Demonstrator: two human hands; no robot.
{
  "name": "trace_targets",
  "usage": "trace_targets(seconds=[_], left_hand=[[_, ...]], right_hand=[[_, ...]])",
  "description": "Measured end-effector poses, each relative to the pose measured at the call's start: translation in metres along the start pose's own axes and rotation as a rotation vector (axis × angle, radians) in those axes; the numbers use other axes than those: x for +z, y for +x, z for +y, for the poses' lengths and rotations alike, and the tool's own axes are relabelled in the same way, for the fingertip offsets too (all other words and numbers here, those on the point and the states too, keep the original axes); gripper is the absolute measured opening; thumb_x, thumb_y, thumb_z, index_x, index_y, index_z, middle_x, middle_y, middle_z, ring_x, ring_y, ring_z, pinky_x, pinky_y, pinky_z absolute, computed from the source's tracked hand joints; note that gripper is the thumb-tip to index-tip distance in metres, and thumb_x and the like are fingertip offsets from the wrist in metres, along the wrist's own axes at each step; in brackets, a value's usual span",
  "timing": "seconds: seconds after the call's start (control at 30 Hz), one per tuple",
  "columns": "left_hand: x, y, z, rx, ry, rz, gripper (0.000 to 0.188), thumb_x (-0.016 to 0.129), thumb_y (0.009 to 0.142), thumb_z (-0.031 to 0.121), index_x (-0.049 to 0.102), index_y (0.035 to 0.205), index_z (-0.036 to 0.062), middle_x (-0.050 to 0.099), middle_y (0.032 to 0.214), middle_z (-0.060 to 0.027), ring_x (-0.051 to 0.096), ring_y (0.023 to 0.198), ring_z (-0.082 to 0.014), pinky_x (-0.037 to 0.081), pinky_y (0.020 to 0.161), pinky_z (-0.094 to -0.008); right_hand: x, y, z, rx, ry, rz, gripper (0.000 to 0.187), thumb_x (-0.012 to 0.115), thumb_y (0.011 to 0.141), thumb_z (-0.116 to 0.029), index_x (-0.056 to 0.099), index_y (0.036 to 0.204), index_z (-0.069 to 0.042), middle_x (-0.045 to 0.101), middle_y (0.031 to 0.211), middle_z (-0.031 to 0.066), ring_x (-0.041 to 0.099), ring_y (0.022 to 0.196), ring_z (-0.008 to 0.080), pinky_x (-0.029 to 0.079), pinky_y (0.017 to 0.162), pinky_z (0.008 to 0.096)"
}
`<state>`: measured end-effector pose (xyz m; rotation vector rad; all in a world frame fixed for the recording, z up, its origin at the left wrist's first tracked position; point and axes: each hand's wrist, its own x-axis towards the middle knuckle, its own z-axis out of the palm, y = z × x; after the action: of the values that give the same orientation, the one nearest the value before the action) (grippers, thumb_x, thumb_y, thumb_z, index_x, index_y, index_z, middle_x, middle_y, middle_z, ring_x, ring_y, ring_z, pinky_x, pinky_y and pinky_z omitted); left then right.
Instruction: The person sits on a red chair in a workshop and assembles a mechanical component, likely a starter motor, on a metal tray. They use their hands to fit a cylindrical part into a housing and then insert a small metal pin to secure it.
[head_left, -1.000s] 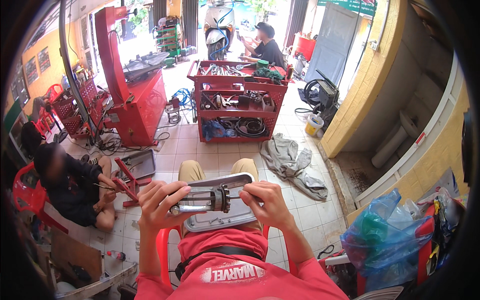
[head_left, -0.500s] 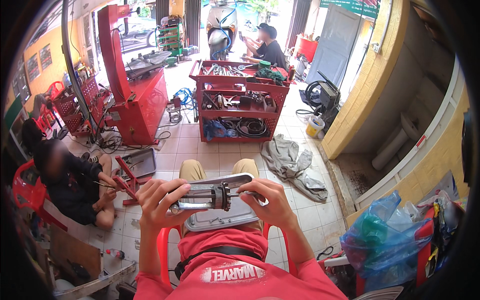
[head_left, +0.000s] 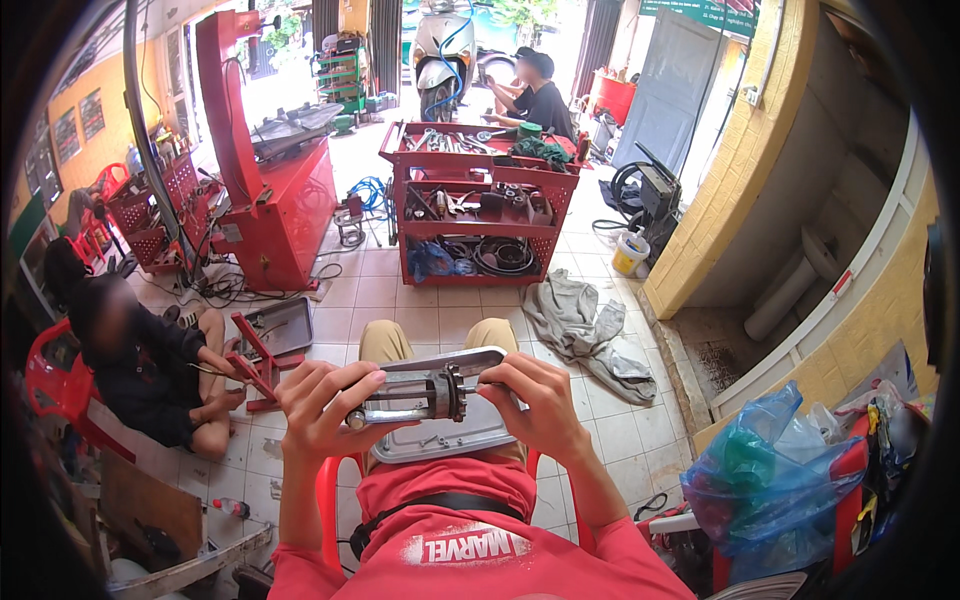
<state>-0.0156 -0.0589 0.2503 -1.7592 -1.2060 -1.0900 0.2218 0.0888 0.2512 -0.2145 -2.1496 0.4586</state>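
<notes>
Held up level over my lap is a metal mechanical part (head_left: 428, 392): two long pale bars with a dark toothed ring at the right end. My left hand (head_left: 322, 402) grips its left end, thumb and fingers round the bars. On the right, my right hand (head_left: 540, 402) is closed at the toothed end, its fingertips pinching there; a thin shaft seems to run between them, partly hidden. Beneath the part, a shallow silver tray (head_left: 480, 434) rests on my thighs with several small screws or bits in it.
A red tool cart (head_left: 480, 272) full of tools stands ahead. At left a person (head_left: 150, 370) sits near a red metal stand (head_left: 262, 362); another person (head_left: 545, 105) is beyond the cart. Grey cloth (head_left: 580, 330) lies on the floor; a blue plastic bag (head_left: 745, 480) sits at right.
The part has turned slightly in my hands, and more of the dark toothed end shows. Both hands keep their hold in nearly the same place.
</notes>
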Motion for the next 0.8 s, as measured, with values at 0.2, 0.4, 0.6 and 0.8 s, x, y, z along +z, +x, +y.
trace_targets(seconds=[0.2, 0.4, 0.6, 0.8], left_hand=[[0.0006, -0.0024, -0.0012, -0.002, -0.013, -0.018, 0.064, 0.098, 0.065, 0.040, 0.069, 0.115, 0.0139, 0.074, 0.102, -0.0004, 0.066, 0.070, -0.0156, 0.048, 0.060, -0.0294], [0.0056, -0.0021, 0.0003, -0.039, -0.044, -0.010, 0.059, 0.095, 0.068, 0.037, 0.069, 0.116, 0.0124, 0.074, 0.103, -0.0018, 0.067, 0.072, -0.0161, 0.049, 0.060, -0.0303], [0.0078, -0.0005, -0.0013, -0.030, -0.060, -0.006, 0.054, 0.093, 0.072, 0.033, 0.069, 0.115, 0.0108, 0.073, 0.103, -0.0043, 0.067, 0.073, -0.0185, 0.050, 0.060, -0.0314], [0.0088, -0.0021, -0.0025, -0.031, -0.075, 0.011, 0.051, 0.092, 0.073, 0.030, 0.069, 0.114, 0.0117, 0.073, 0.104, -0.0040, 0.067, 0.074, -0.0198, 0.051, 0.061, -0.0320]], right_hand=[[-0.0013, 0.0014, -0.0024, -0.008, -0.034, 0.003, 0.009, 0.077, 0.087, -0.007, 0.068, 0.087, -0.004, 0.062, 0.074, 0.0090, 0.061, 0.066, 0.0281, 0.046, 0.058, 0.0383], [0.0009, 0.0004, -0.0026, -0.003, -0.104, 0.019, 0.011, 0.075, 0.089, -0.010, 0.067, 0.084, -0.006, 0.061, 0.073, 0.0062, 0.060, 0.067, 0.0260, 0.046, 0.058, 0.0384], [0.0049, -0.0025, -0.0007, 0.022, -0.111, 0.015, 0.013, 0.073, 0.091, -0.011, 0.066, 0.082, -0.006, 0.062, 0.074, 0.0048, 0.060, 0.068, 0.0249, 0.047, 0.060, 0.0385], [0.0059, -0.0029, -0.0031, 0.042, -0.087, -0.002, 0.012, 0.073, 0.091, -0.011, 0.066, 0.082, -0.006, 0.065, 0.075, 0.0044, 0.060, 0.068, 0.0249, 0.047, 0.061, 0.0381]])
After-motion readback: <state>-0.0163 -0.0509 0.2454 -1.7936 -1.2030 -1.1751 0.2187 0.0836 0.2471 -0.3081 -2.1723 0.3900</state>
